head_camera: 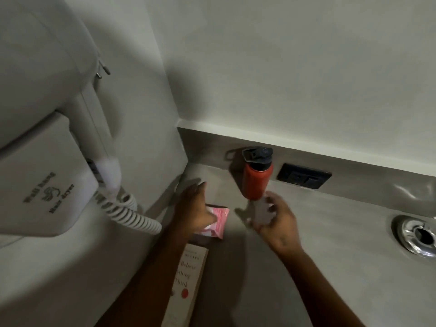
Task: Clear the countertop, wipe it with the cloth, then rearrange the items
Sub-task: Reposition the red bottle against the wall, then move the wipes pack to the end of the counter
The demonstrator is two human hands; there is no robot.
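Nearest to me, a book [186, 284] with a pale cover and a red dot lies flat on the grey countertop [330, 244], along its left side; its lower end is cut off by the frame and my left forearm crosses its corner. Only part of the title can be read. Just beyond the book lies a pink packet [218, 220], resting on the counter and partly covered by my left hand [195, 208].

My left hand reaches forward over the packet, palm down, fingers extended and a little apart. It overlaps the packet's left edge, but I cannot tell whether it grips or merely touches it. My right hand [276, 223] is raised near the middle of the counter, fingers curled loosely and spread; a pale blurred shape shows between them, and I cannot tell whether they close on anything. No cloth can be identified with certainty.

Farther back, a red bottle [257, 182] with a dark cap stands upright near the low grey upstand, just beyond my right fingertips and apart from them. A black wall socket [304, 179] is set in the upstand to its right. A chrome basin drain [417, 236] sits at the right edge, partly cut off. On the left wall hangs a white hair dryer unit [44, 175] with a coiled cord [132, 215]. Plain pale walls meet in the corner behind.
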